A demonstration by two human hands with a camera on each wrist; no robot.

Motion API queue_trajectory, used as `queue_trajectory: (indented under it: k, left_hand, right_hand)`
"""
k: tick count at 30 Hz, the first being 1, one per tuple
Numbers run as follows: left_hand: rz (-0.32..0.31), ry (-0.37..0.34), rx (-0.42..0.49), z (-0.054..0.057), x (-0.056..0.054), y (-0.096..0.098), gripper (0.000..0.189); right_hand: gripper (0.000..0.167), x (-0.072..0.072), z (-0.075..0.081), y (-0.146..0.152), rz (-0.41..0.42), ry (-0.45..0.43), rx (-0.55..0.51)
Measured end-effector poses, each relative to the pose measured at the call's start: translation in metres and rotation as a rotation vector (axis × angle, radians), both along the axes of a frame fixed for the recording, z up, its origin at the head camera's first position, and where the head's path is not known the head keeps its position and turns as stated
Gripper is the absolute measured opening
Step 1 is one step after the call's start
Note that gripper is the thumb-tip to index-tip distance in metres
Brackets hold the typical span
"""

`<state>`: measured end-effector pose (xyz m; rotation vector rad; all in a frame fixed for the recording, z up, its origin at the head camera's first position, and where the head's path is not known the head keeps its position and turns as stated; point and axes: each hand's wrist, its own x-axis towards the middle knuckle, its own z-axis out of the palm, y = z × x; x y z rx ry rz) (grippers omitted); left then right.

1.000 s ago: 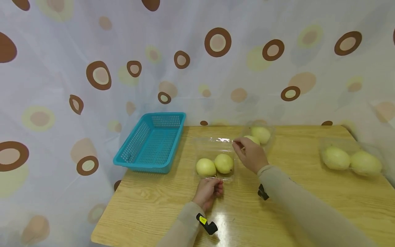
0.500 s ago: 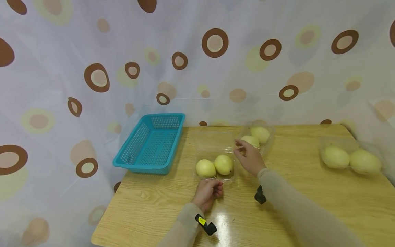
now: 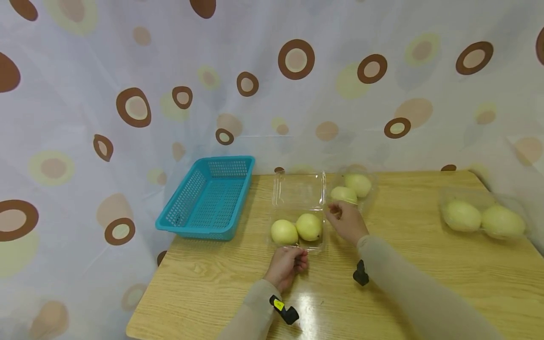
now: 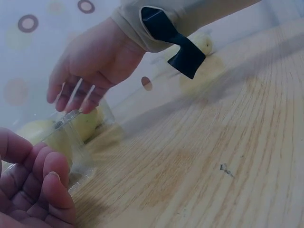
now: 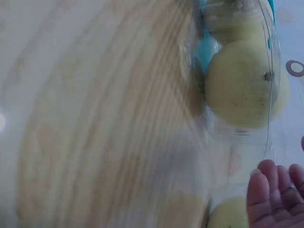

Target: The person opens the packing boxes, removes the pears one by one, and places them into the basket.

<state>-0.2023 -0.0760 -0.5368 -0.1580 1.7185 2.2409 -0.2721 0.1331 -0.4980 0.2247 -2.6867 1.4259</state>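
While tabletop (image 3: 425, 264) stretches rightward, the right hand's (image 3: 346, 222) loosely bent fingers hold nothing; the left hand (image 3: 285, 265) curls at the box's near edge (image 3: 315, 248), grip unclear.

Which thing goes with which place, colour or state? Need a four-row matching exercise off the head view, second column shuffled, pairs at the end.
Things:
1. basket
2. open box
3. left hand
4. right hand

Places, colours, states:
A. at the near edge of the open box
B. clear, with two yellow-green fruits inside
C. just off the right side of the open box
D. blue, at the left part of the table

Pairs: 1-D, 2-B, 3-A, 4-C
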Motion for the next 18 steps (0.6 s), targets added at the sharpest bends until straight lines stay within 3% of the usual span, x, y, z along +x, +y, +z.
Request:
queue_trajectory:
  k: [3, 8, 11, 18]
  left_hand:
    - [0.004, 0.005, -0.001, -0.001, 0.000, 0.001, 0.016]
    - [0.026, -0.013, -0.017, -0.002, 0.000, 0.003, 0.016]
    - [0.042, -0.032, -0.022, -0.002, 0.000, 0.004, 0.018]
    - [0.031, -0.040, -0.014, 0.000, 0.003, 0.004, 0.020]
  right_hand:
    - [0.029, 0.006, -0.006, -0.003, -0.020, -0.100, -0.014]
    - [0.027, 0.015, -0.012, -0.010, 0.015, -0.287, -0.102]
    - [0.028, 0.018, -0.012, -0.013, 0.036, -0.329, -0.125]
    - [0.025, 0.019, -0.012, -0.016, 0.046, -0.337, -0.196]
